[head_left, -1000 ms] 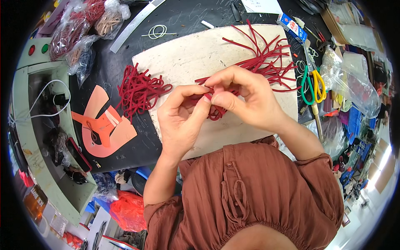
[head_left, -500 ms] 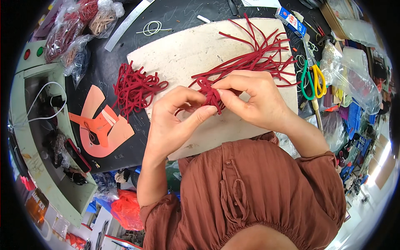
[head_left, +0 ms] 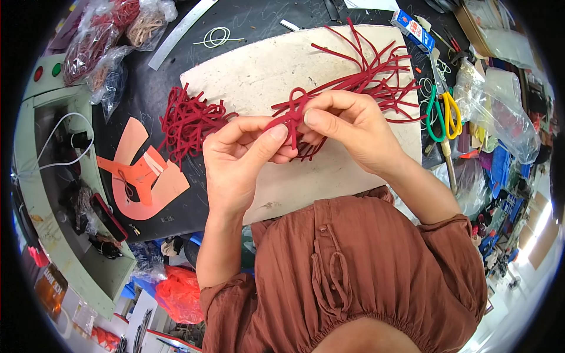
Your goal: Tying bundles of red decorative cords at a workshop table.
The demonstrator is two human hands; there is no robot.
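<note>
Between my two hands is a looped and knotted dark red cord (head_left: pixel 296 112), held above a pale board (head_left: pixel 235 76). My left hand (head_left: pixel 247 150) pinches its left side between thumb and fingers. On the other side my right hand (head_left: pixel 344 120) pinches the cord with thumb and forefinger. One loop stands up above the fingertips, and a short piece points down between the hands. Part of the knot is hidden by my fingers. Loose red cords (head_left: pixel 376 76) fan out beyond my right hand. A pile of looped red cords (head_left: pixel 191 126) lies left of my left hand.
Orange and peach cut pieces (head_left: pixel 141 182) lie at the left on the black table. Scissors with green and yellow handles (head_left: pixel 450 117) and a blue-and-white box (head_left: pixel 412 30) are at the right. Bagged cords (head_left: pixel 106 41) and a metal strip (head_left: pixel 179 35) sit at the far left.
My left hand has shifted slightly and its thumb now presses on the cord. The knot has turned, with a loop now standing up. My right hand has stayed close by, still pinching.
</note>
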